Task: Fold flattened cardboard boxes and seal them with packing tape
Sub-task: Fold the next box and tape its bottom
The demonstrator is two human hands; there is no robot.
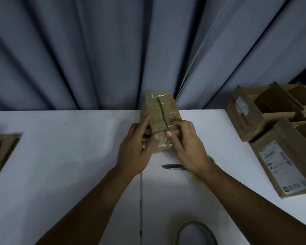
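Holding a small cardboard box [157, 110] at the centre of the frame, above the far edge of a white table [60, 165], a person grips its near end with both hands. The left hand [134, 149] curls round the box's left side and the right hand [185, 147] round its right side. Both thumbs press down on a wrinkled strip of clear packing tape [164, 145] wrapped over that near end. The box's long axis runs straight away from the person toward the grey curtain [95, 50] filling the upper frame. The seam between its two top flaps follows that axis and shows as a dark gap just beyond the thumbs, so any smoothing would likely travel away from the body. Both hands sit equally close to it. A tape roll [196, 230] lies at the bottom centre, partly cut off. A dark blade with a yellow handle [171, 166], possibly a cutter, lies just below the right wrist, between hand and roll. Labelled open boxes [283, 165] stand at the right, and flattened cardboard [0, 152] at the left edge.
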